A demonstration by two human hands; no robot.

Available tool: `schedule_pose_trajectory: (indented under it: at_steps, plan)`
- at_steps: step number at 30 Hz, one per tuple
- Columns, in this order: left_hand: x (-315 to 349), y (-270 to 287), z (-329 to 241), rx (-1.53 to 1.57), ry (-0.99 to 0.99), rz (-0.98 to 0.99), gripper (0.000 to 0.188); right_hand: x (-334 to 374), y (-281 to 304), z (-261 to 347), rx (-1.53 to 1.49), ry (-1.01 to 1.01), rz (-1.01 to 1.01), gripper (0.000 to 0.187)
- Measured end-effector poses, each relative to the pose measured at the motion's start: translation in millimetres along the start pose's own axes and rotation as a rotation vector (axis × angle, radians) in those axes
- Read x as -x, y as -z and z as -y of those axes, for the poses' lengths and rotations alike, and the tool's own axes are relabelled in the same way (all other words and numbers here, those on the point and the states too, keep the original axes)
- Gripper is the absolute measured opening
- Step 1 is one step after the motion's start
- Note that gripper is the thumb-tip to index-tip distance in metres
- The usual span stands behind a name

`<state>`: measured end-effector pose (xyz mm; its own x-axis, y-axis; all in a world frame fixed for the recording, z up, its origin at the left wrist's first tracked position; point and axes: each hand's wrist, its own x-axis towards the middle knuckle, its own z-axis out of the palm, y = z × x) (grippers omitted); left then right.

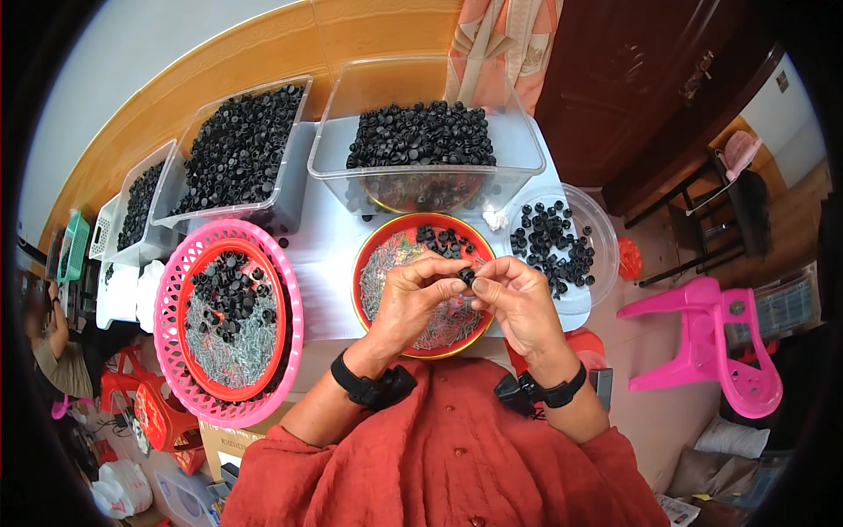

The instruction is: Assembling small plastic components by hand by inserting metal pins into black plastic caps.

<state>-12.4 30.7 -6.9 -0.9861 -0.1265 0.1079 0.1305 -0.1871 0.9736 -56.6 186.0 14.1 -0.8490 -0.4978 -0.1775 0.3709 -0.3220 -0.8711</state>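
Observation:
Over a round red tray with a gold rim (486, 235), my hands meet at a small round black plastic part (466, 276). My left hand (413, 297) pinches it from one side between thumb and forefinger. From the other side the thumb and fingers of my right hand (520, 303) close on the same part. Beneath them the tray holds many thin silver metal pieces (378, 279), too fine to name, and a cluster of black caps (443, 239) at its far side. Part of the tray is hidden by my hands.
Right of the tray, a clear round tub (601, 230) holds loose black parts. To the left stands a pink basket (167, 329) with a red tray of caps and silver pieces. Clear bins (518, 169) of black caps line the back. A pink stool (694, 329) lies on its side.

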Motion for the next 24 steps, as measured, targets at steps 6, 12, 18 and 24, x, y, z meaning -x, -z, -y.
schedule_pose_trajectory:
  at_steps: [6, 12, 18, 24]
  plan:
    - [-2.5, -1.4, -3.0, -0.244, -0.102, 0.025, 0.021, -2.1, 7.5, 3.1, 0.069, -0.006, 0.033, 0.006]
    - [-9.3, 4.7, 1.1, -0.376, -0.254, 0.082, 0.017, -1.2, 9.2, 6.2, 0.108, -0.006, 0.066, 0.005]
    - [-8.4, 1.7, 2.5, -0.421, -0.338, 0.091, 0.019, -1.1, 9.2, 3.5, 0.151, 0.03, 0.073, 0.005]
    - [-0.5, 1.1, -4.2, -0.582, -0.357, 0.099, 0.03, 2.0, 3.6, 6.0, 0.234, 0.057, 0.042, 0.008]
